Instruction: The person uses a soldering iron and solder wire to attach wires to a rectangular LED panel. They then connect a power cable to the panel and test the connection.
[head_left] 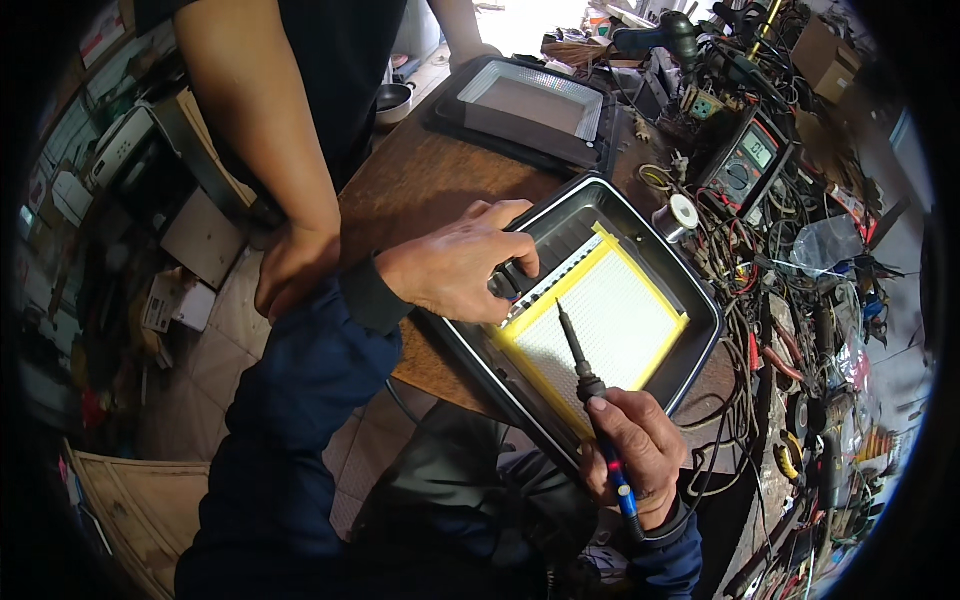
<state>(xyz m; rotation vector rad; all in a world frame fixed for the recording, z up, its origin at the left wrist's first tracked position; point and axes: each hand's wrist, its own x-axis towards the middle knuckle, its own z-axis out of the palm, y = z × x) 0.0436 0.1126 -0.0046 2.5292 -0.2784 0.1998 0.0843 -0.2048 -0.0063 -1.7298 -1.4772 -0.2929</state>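
Observation:
My right hand grips a blue-handled soldering iron, its tip pointing away from me over a white LED panel. Yellow tape borders that panel, which lies in a black floodlight housing on the table in front of me. At the housing's left side, my left hand has its fingers closed around a small black part beside the panel's upper left edge. The fingers partly hide this part, so its kind is unclear. The iron's tip looks apart from the left hand.
Beyond the housing, a black frame with a silvery reflector lies on the wooden table. A solder spool and a multimeter stand at right, among tangled cables and tools. Another person's arm comes down close to my left sleeve.

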